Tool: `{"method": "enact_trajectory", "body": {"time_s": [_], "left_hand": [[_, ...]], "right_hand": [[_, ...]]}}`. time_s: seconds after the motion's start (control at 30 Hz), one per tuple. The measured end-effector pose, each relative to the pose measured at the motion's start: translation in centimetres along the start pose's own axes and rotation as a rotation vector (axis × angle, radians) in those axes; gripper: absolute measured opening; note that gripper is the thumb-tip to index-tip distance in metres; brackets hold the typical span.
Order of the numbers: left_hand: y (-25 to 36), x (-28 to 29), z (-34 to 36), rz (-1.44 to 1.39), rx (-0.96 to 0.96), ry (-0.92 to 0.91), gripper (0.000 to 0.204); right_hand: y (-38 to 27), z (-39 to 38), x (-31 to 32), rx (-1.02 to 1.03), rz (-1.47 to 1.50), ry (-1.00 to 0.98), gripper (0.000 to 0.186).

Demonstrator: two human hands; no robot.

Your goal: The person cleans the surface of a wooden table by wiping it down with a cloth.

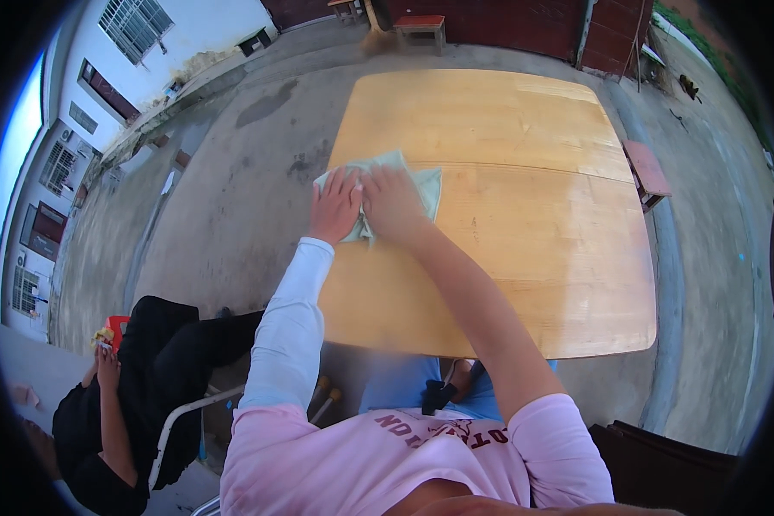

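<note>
A pale green cloth (426,187) lies crumpled on the left part of the light wooden tabletop (507,275). My left hand (338,205), in a white arm sleeve, rests on the cloth with its fingers stretched out and a little apart. Just to its right, my right hand (389,202), slightly blurred, presses on the same cloth with fingers extended, nearly touching the left one. The cloth under both palms is hidden.
A seated person in black (163,344) at lower left holds a small unclear item. A metal chair frame (170,430) is beside them. A red stool (648,168) stands at the table's right side, a bench (419,23) beyond the far edge.
</note>
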State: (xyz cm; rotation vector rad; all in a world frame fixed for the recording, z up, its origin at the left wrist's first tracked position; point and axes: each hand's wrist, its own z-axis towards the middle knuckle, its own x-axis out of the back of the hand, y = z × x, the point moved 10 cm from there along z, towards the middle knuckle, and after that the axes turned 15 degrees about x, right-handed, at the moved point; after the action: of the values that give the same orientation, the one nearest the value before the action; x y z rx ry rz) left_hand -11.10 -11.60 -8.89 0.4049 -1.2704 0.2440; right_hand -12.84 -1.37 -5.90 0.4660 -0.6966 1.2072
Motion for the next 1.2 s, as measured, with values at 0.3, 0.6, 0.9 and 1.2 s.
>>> {"method": "enact_trajectory", "body": {"time_s": [0.3, 0.6, 0.9, 1.2], "left_hand": [[4.0, 2.0, -6.9, 0.002, -0.039, 0.048, 0.045], [8.5, 6.3, -19.5, -0.078, -0.187, -0.056, 0.052], [11.2, 6.0, -20.0, -0.074, -0.387, -0.15, 0.057], [13.0, 1.9, -6.6, -0.106, -0.438, -0.019, 0.053]], "right_hand": [[-3.1, -4.3, 5.9, 0.094, -0.105, -0.092, 0.04], [-9.0, -12.5, 12.4, -0.033, 0.23, -0.405, 0.056], [-8.0, -14.2, 13.5, -0.047, 0.252, -0.528, 0.06], [2.5, -8.2, 9.5, -0.211, 0.157, -0.574, 0.057]]}}
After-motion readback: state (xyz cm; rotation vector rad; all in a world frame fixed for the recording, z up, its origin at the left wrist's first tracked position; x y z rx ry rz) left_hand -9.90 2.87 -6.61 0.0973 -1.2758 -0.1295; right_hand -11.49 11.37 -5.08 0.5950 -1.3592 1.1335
